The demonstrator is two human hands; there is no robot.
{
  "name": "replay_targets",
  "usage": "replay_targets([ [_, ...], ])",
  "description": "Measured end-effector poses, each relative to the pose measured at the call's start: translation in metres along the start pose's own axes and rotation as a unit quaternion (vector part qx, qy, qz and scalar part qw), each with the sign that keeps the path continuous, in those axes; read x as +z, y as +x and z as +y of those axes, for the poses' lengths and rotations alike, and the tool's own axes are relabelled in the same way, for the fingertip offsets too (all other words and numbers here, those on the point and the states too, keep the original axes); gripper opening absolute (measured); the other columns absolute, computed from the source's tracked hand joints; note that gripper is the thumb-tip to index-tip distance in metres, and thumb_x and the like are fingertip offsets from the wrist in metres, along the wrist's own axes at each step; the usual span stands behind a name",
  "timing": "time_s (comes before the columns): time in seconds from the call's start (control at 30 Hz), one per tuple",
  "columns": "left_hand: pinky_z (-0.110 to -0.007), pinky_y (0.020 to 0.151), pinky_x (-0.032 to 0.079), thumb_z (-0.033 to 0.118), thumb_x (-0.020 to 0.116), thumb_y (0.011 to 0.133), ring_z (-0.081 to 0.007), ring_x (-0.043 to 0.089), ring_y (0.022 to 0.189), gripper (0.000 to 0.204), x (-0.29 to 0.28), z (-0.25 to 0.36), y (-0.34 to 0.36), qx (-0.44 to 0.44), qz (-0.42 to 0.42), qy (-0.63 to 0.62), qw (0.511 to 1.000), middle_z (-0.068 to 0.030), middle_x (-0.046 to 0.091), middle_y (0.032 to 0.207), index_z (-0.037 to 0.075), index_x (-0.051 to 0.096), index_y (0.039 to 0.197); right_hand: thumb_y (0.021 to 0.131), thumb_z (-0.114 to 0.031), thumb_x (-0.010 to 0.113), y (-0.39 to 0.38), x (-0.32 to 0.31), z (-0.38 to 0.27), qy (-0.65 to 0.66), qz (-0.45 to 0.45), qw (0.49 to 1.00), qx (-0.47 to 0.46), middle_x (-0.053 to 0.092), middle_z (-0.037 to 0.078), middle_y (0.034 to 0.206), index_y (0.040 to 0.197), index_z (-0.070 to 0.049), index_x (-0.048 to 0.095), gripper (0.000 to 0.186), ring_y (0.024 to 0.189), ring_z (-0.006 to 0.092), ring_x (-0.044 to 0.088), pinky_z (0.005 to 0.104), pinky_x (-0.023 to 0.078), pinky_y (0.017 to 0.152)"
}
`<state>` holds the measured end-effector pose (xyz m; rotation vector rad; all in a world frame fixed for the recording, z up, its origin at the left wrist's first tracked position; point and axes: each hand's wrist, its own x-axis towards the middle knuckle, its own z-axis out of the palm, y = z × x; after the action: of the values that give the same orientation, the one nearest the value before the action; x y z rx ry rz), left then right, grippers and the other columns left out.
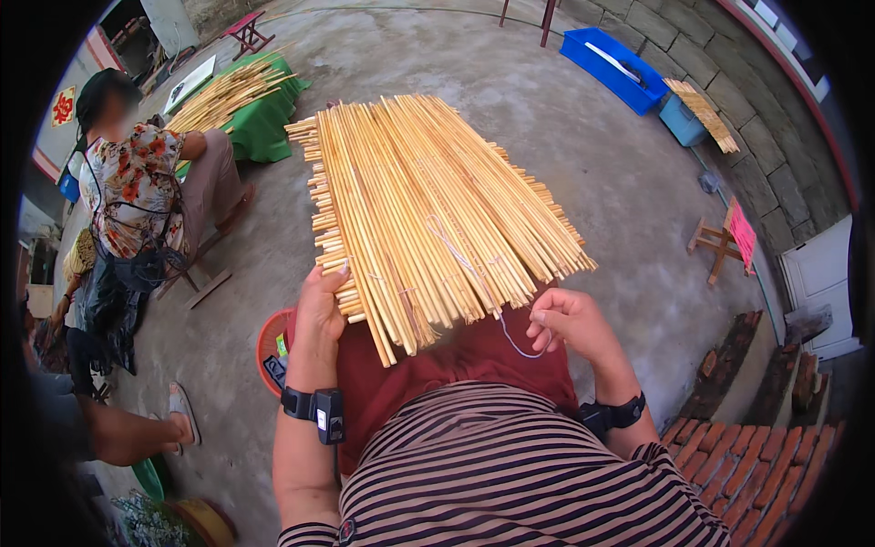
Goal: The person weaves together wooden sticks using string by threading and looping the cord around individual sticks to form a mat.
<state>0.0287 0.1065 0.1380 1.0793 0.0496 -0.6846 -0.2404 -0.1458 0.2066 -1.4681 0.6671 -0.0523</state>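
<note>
A mat of pale reed sticks point(437, 201), with uneven ends, lies over the dark red cloth point(456, 356) on my lap. My left hand point(324, 301) grips its near left edge, thumb on top of the sticks. A light thread point(507, 334) runs over the mat in a loop and hangs from its near edge, curving toward my right hand point(558, 324). That hand is just off the near right corner, fingers curled, with the thread's lower part at its fingertips.
A co-worker point(137, 191) sits at left by a green-covered table point(264, 128) bearing sticks; another person's leg point(137, 433) shows lower left. A red basin point(272, 342) stands beside me. Blue tub point(602, 64), wooden stool point(715, 237) and brick steps point(747, 465) are at right.
</note>
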Motion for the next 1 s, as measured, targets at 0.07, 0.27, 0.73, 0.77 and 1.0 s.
replay_targets([
  [0.07, -0.038, 0.087, 0.053, -0.006, 0.047, 0.086, -0.0244, 0.063, 0.099, 0.036, -0.006, -0.001, 0.003, 0.004, -0.014, -0.002, 1.0, -0.0142, 0.06, 0.113, -0.003, 0.047, 0.121, 0.089, -0.011, 0.058, 0.001, -0.018, -0.013, 0.031, 0.065, 0.988, -0.133, 0.066, 0.005, 0.084, 0.088, -0.005, 0.061, 0.007, 0.065, 0.0062, 0.06, 0.0182, 0.042, 0.053],
  [0.27, -0.038, 0.091, 0.051, -0.001, 0.052, 0.087, -0.023, 0.061, 0.104, 0.041, -0.014, -0.019, -0.009, 0.005, -0.021, 0.023, 1.0, -0.0116, 0.059, 0.118, -0.001, 0.044, 0.127, 0.087, -0.013, 0.05, 0.136, -0.073, 0.017, -0.349, 0.319, 0.871, -0.131, 0.063, 0.02, 0.104, 0.086, 0.002, 0.057, 0.016, 0.086, 0.035, 0.06, 0.0423, 0.047, 0.078],
  [0.73, -0.037, 0.094, 0.048, 0.001, 0.058, 0.086, -0.0211, 0.058, 0.108, 0.044, -0.009, -0.02, 0.0, 0.039, -0.065, -0.027, 0.997, -0.0101, 0.056, 0.122, 0.003, 0.043, 0.127, 0.094, -0.018, 0.039, 0.203, -0.073, 0.044, -0.368, 0.379, 0.848, -0.05, 0.063, 0.027, 0.093, 0.1, 0.0, 0.051, 0.023, 0.092, 0.0439, 0.06, 0.0506, 0.046, 0.078],
  [0.77, -0.037, 0.094, 0.048, 0.001, 0.058, 0.086, -0.0211, 0.058, 0.108, 0.044, -0.002, -0.019, -0.004, 0.042, -0.056, -0.031, 0.997, -0.0101, 0.056, 0.122, 0.003, 0.043, 0.127, 0.094, -0.018, 0.039, 0.195, -0.074, 0.042, -0.333, 0.394, 0.853, -0.075, 0.063, 0.026, 0.092, 0.097, 0.0, 0.05, 0.022, 0.091, 0.0444, 0.059, 0.0501, 0.045, 0.077],
  [1.0, -0.041, 0.106, 0.033, 0.046, 0.075, 0.073, -0.0277, 0.039, 0.131, 0.099, 0.031, 0.003, 0.019, -0.022, -0.261, 0.061, 0.963, -0.0183, 0.04, 0.141, 0.001, 0.023, 0.145, 0.092, -0.011, 0.043, 0.144, -0.153, 0.095, -0.22, 0.501, 0.817, -0.182, 0.046, 0.007, 0.074, 0.082, -0.001, 0.044, 0.014, 0.072, 0.0161, 0.043, 0.032, 0.042, 0.07],
])
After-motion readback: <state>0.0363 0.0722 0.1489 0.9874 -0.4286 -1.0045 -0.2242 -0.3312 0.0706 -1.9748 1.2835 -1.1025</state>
